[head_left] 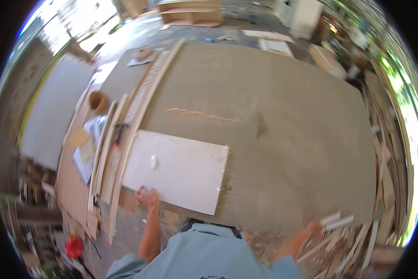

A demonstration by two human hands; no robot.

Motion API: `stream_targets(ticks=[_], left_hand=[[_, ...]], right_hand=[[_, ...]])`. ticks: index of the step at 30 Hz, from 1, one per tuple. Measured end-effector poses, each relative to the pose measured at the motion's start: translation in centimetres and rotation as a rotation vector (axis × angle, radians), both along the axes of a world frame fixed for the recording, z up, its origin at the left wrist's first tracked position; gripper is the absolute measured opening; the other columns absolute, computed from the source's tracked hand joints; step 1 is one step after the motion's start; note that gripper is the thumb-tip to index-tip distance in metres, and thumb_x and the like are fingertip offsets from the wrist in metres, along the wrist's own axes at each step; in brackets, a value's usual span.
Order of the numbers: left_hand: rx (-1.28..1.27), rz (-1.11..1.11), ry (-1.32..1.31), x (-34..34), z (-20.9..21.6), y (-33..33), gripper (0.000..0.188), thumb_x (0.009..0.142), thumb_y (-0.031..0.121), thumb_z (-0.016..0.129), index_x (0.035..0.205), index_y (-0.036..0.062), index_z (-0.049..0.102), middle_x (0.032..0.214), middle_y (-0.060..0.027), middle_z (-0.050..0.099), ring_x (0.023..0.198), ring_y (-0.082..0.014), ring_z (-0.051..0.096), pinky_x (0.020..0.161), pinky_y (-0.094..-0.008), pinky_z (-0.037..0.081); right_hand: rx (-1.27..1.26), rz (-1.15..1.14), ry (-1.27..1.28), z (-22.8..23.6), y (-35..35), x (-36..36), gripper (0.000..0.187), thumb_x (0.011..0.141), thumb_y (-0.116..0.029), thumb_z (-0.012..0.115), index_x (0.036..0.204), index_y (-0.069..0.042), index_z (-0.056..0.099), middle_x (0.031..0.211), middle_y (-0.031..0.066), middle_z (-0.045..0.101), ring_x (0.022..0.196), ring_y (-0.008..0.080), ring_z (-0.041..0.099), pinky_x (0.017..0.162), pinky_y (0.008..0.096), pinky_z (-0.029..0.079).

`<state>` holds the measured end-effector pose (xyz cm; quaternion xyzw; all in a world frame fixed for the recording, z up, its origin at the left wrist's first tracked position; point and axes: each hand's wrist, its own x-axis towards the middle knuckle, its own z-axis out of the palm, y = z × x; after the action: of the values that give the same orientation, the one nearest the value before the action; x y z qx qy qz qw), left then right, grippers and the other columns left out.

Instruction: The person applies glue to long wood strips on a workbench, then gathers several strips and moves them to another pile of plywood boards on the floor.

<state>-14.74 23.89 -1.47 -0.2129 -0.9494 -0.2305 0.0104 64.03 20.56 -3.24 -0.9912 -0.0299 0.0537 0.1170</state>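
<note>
A white rectangular board (181,169) lies flat on a large tan worktable (302,130), close in front of me. On it sits a small white object (154,162), too blurred to name. My left hand (148,198) is at the board's near left corner, fingers bent and slightly apart, touching its edge; a small brown block (128,202) is beside it. Out at the table's near right edge, my right hand (314,229) is smeared by motion. Two short white strips (338,222) stick out from its fingers, which look closed on them.
Long wooden strips (146,100) run along the table's left side, with a red-and-black tool (119,135) among them. Farther left are a brown roll of tape (98,100) and papers (83,162). Offcuts (358,246) pile up at right. A wooden cabinet (190,13) stands beyond the table.
</note>
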Motion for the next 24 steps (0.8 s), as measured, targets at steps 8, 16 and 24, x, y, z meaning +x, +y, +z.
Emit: stream_targets(ticks=[8,16,24], left_hand=[[0.167,0.038,-0.041,3.0,-0.9,-4.1,0.056,0.079,0.019,0.068,0.131,0.0013,0.055,0.136,-0.0226,0.047,0.13,-0.041,0.043,0.112,-0.0498,0.033],[0.133,-0.039,-0.135,4.1,1.3,-0.1,0.062,0.08,0.02,0.066,0.137,0.0039,0.05,0.146,-0.0202,0.038,0.138,-0.0391,0.034,0.114,-0.0504,0.029],[0.146,0.018,-0.133,-1.6,2.8,-3.3,0.058,0.08,0.015,0.067,0.135,0.006,0.05,0.145,-0.0169,0.038,0.138,-0.036,0.034,0.115,-0.0491,0.025]], right_hand=[[0.791,-0.525,0.181,-3.2,-12.0,-10.4,0.052,0.095,-0.04,0.062,0.127,0.001,0.056,0.101,0.0193,0.064,0.087,0.0274,0.059,0.071,0.0455,0.049],[0.008,1.037,-0.313,-23.8,-41.4,-12.4,0.037,0.103,-0.033,0.049,0.105,0.002,0.062,0.098,0.0187,0.061,0.082,0.029,0.059,0.068,0.0417,0.05],[0.407,-0.028,0.014,-5.2,-18.0,-6.8,0.037,0.101,-0.031,0.047,0.097,0.003,0.061,0.084,0.0175,0.057,0.071,0.0283,0.057,0.068,0.0442,0.05]])
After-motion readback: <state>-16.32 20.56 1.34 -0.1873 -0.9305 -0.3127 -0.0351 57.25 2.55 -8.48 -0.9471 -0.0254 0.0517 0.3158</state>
